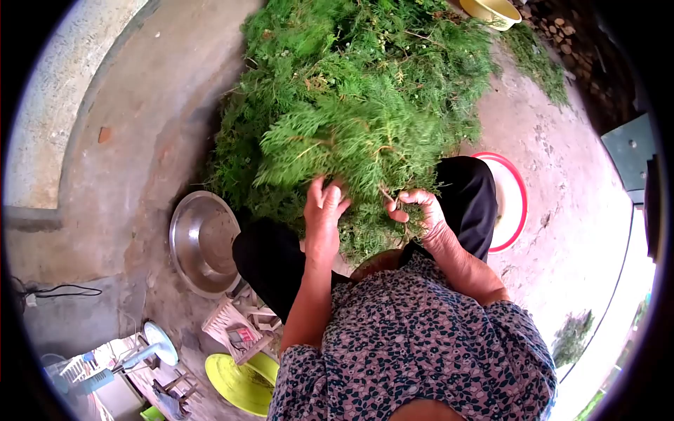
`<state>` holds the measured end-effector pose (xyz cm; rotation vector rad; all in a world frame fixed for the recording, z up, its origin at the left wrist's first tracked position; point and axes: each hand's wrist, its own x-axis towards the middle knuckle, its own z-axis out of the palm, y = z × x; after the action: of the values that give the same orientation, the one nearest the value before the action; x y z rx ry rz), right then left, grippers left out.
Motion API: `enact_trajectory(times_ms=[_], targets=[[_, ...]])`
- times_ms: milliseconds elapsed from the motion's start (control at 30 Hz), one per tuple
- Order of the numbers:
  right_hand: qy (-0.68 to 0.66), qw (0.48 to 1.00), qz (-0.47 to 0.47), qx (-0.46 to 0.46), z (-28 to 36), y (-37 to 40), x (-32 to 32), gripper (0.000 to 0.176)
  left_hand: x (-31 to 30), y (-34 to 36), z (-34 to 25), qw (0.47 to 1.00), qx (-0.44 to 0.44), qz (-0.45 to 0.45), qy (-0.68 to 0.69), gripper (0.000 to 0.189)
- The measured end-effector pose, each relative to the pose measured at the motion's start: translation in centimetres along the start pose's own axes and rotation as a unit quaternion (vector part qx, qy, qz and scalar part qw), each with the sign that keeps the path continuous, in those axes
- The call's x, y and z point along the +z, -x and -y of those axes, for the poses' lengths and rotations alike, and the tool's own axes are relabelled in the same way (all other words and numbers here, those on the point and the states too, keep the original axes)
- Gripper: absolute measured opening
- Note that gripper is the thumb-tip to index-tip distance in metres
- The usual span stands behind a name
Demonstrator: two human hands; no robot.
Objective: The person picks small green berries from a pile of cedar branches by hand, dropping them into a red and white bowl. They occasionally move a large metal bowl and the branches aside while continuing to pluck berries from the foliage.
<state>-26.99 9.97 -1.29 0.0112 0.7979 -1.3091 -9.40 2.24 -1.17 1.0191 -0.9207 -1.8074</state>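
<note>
A leafy evergreen branch (351, 144), slightly blurred, is lifted in front of my lap, its foliage fanning away from me. My left hand (325, 214) is closed at the branch's near left side, with its fingertips partly lost in the green. On the other side, my right hand (420, 210) pinches a thin woody stem between thumb and bent fingers. Beyond both hands lies a large heap of similar evergreen branches (414, 56). Some sprigs also hang between my knees, over the brownish rim of a container (379, 264) that is mostly hidden.
A metal basin (205, 242) stands left of my knee, and a red-rimmed basin (520, 203) is by my right knee. A yellow basin (493, 12) sits at the far right. Lower left are a small pale chair (228, 324), a lime-green lid-like disc (239, 382) and a fan (161, 344).
</note>
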Motion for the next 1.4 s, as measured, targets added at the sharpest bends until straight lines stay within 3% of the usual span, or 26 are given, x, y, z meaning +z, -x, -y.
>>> enact_trajectory(times_ms=[33, 67, 100, 167, 233, 300, 333, 367, 433, 467, 500, 567, 633, 767, 833, 900, 933, 1033, 1067, 1133, 1233, 1267, 1300, 1333, 1367, 1400], targets=[[-0.026, 0.999, 0.036, 0.026, 0.0, 0.0, -0.1, 0.024, 0.2, -0.4, -0.1, 0.997, 0.002, 0.008, 0.074, 0.053], [-0.003, 1.000, 0.022, 0.018, -0.1, 0.0, -0.1, 0.024, -0.2, -0.9, 0.4, 0.990, -0.009, -0.059, 0.129, 0.040], [0.020, 1.000, 0.008, 0.011, -0.3, 0.0, -0.3, 0.024, -0.3, -1.5, 0.1, 0.977, -0.008, -0.062, 0.202, 0.030], [0.034, 0.995, 0.087, 0.029, -0.7, -0.8, -2.1, 0.020, -0.4, -2.0, -0.4, 0.960, -0.050, -0.137, 0.238, 0.024], [0.146, 0.989, 0.002, 0.001, -0.1, 0.1, -0.4, 0.025, -0.1, -1.8, -1.1, 0.960, -0.026, -0.193, 0.202, 0.015], [0.095, 0.995, -0.002, -0.024, 0.2, 0.6, 0.7, 0.031, -1.6, -1.7, 0.3, 0.961, -0.016, -0.193, 0.199, 0.019], [0.101, 0.995, -0.014, -0.020, 0.6, 0.8, 1.0, 0.033, -1.2, -1.5, -0.3, 0.965, -0.030, -0.129, 0.225, 0.028], [0.104, 0.994, -0.026, -0.016, 1.0, 1.1, 1.2, 0.035, -0.7, -1.0, -0.9, 0.960, -0.062, -0.159, 0.223, 0.036], [0.173, 0.983, -0.018, -0.057, 1.7, 1.4, 1.2, 0.043, -0.4, -1.2, -0.9, 0.961, -0.079, 0.003, 0.266, 0.046], [0.168, 0.982, -0.049, -0.067, 2.5, 1.6, 0.7, 0.039, 0.3, -0.8, -0.8, 0.968, -0.094, -0.009, 0.234, 0.045], [0.160, 0.983, -0.069, -0.059, 2.4, 1.1, 0.5, 0.036, -0.9, -1.5, 1.2, 0.955, -0.145, 0.054, 0.251, 0.041], [0.085, 0.995, -0.043, -0.020, 3.3, 0.8, 0.5, 0.025, -0.2, -1.6, 2.6, 0.970, -0.135, -0.025, 0.202, 0.031], [0.000, 1.000, -0.026, -0.016, 3.1, 0.2, 0.3, 0.019, 2.6, -0.3, 0.7, 0.986, -0.061, 0.058, 0.145, 0.013], [0.031, 0.994, -0.061, -0.080, 4.2, 1.4, 0.9, 0.019, 2.0, -0.7, 1.6, 0.996, -0.026, 0.018, 0.089, 0.014], [0.060, 0.988, -0.091, -0.111, 5.2, 2.4, 1.7, 0.022, 2.0, -0.3, 1.1, 0.998, -0.055, 0.013, 0.008, 0.018], [0.185, 0.978, -0.061, -0.078, 5.6, 2.6, 1.6, 0.022, 1.6, -0.6, 1.9, 0.993, -0.084, 0.025, -0.078, 0.019], [0.191, 0.977, -0.059, -0.071, 5.7, 3.6, 2.8, 0.022, 1.0, -0.9, 2.5, 0.984, -0.103, 0.059, -0.130, 0.019], [0.175, 0.984, -0.045, -0.010, 3.9, 2.6, 1.9, 0.053, -1.9, -1.3, 5.0, 0.940, -0.099, 0.117, -0.305, 0.022], [0.182, 0.980, -0.075, -0.023, 4.0, 3.2, 2.1, 0.051, -2.1, -1.5, 5.2, 0.938, -0.097, 0.134, -0.305, 0.022], [0.185, 0.975, -0.116, -0.050, 5.5, 5.0, 2.8, 0.055, -2.2, -2.1, 5.4, 0.846, -0.204, 0.224, -0.438, 0.026], [0.152, 0.968, -0.146, -0.139, 9.3, 10.1, 0.7, 0.033, -1.9, -2.4, 5.9, 0.837, -0.174, 0.264, -0.446, 0.032], [0.153, 0.952, -0.193, -0.183, 10.4, 11.4, -1.6, 0.026, -2.0, -2.8, 6.0, 0.831, -0.158, 0.280, -0.453, 0.036], [0.165, 0.932, -0.174, -0.270, 11.7, 13.6, -4.6, 0.031, -1.8, -3.1, 6.0, 0.830, -0.156, 0.283, -0.455, 0.036], [0.203, 0.884, -0.274, -0.321, 13.5, 13.8, -12.5, 0.031, -1.6, -3.2, 5.9, 0.824, -0.146, 0.286, -0.466, 0.036], [0.354, 0.752, -0.363, -0.421, 14.8, 19.4, -14.9, 0.032, -1.8, -3.3, 5.7, 0.820, -0.136, 0.285, -0.477, 0.035], [0.233, 0.739, -0.424, -0.468, 15.5, 25.2, -17.3, 0.037, -1.9, -3.7, 5.7, 0.808, -0.118, 0.296, -0.495, 0.034]])
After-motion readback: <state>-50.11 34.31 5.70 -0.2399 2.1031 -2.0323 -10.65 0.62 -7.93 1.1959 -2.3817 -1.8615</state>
